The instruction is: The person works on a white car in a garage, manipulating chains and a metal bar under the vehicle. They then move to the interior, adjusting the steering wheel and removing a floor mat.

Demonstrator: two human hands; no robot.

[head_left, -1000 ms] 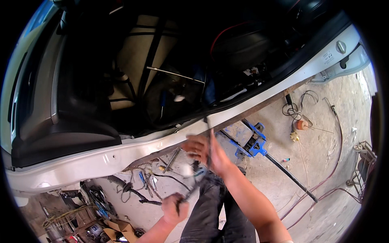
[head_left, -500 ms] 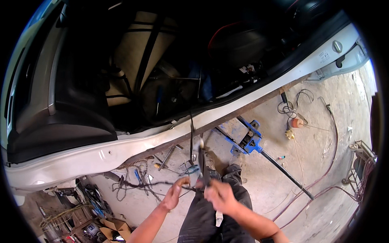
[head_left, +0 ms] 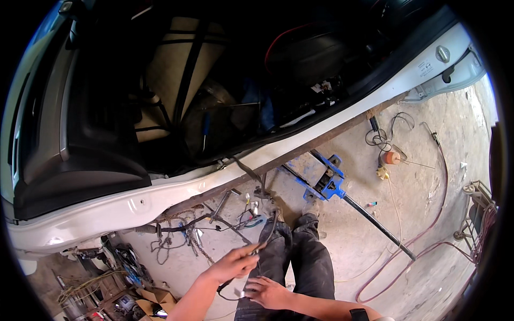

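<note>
My left hand (head_left: 235, 264) is closed on a dark wiring harness (head_left: 272, 231) above my left thigh, with part of it sticking up past the fingers. Below that hand a thin black wire (head_left: 220, 292) loops down toward the fingertips of my right hand (head_left: 269, 293). The right hand lies low against the thigh, its fingers bent around the wire beside a small pale, shiny piece; its exact grip is partly hidden. More dark wiring (head_left: 184, 229) stretches over the floor from the left. A dark strap-like length (head_left: 247, 170) hangs over the white car sill (head_left: 195, 188).
Under the sill stands a blue floor jack (head_left: 329, 184) with its long black handle (head_left: 379, 227) angled over the floor. Chains (head_left: 162, 250) and several hand tools lie left of my feet. Hoses (head_left: 428, 247) curve along the right; a cardboard box (head_left: 152, 303) sits lower left.
My right hand has dropped to the thigh from holding a long dark length upright. My left hand has moved slightly right and closed on the harness.
</note>
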